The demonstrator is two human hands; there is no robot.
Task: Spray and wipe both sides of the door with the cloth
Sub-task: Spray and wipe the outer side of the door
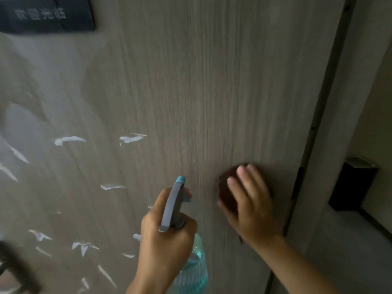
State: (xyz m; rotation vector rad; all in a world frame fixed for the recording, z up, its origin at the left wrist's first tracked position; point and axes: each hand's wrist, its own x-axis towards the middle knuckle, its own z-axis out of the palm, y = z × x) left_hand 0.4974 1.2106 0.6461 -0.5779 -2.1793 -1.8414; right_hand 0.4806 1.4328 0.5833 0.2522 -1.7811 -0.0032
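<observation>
So, starting at the far left: a dark blurry shape (14,266) sits at the bottom corner, too smeared to identify; above it, top left, a dark sign (45,13) with pale characters is fixed to the door (191,81), which is a grey-brown wood-grain panel filling most of the view. White streaks (70,140) are scattered across the left half of the door (could be foam, could be glare, honestly can't say); they run from mid-height down to the bottom edge of the shot.

Moving toward the middle, the left hand (167,236) has its fingers wrapped round the neck of a spray bottle (176,209); grey trigger head, teal nozzle tip aimed at the door, see-through teal body hanging below the fist; one finger looks curled over the trigger.

Just beside it to the right, the right hand (250,202) lies flat with fingers straight and spread, pressing a dark reddish-brown cloth (227,183) against the door close to its right edge; most of the cloth is hidden under the palm.

Further right there's the door edge and the frame (331,145); past that, a black box-like thing (352,185) stands by a pale wall.
</observation>
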